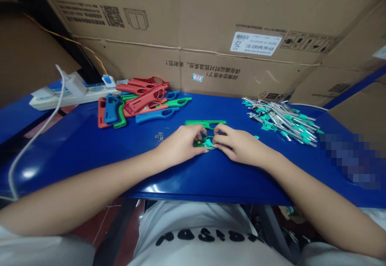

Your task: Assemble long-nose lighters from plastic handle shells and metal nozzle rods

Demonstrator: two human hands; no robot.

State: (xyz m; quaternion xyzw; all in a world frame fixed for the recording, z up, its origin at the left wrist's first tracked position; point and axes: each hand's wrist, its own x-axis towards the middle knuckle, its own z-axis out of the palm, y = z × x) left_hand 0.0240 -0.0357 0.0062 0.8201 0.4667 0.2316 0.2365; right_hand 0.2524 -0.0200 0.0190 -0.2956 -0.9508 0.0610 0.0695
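On the blue worktop (90,149) in front of me, seen from the head camera, my two hands meet near the middle. My left hand (181,142) lies knuckles up, its fingers curled down and closed on the left end of a small green piece (205,142). My right hand (238,145) comes in from the other side, thumb and fingertips pinched on the right end of the same piece, so the two hands nearly touch over it. The green piece lies low on the worktop between them, mostly hidden by my fingers. Just behind my fingertips a long green handle (205,123) lies flat, running left to right. I cannot tell whether my fingers touch it.

Further left and back sits a pile of handles (141,97) in red, blue and green, heaped across each other. Between that pile and my left hand lie a few small metal bits (159,136). To the right, well apart from my right hand, is a heap of metal parts (280,121) with teal ends. A white power strip (69,93) lies at the far left, and a white cable (33,137) curves down from it past the front edge. Cardboard boxes (211,37) stand along the back of the worktop. My white shirt (205,238) shows below the near edge.
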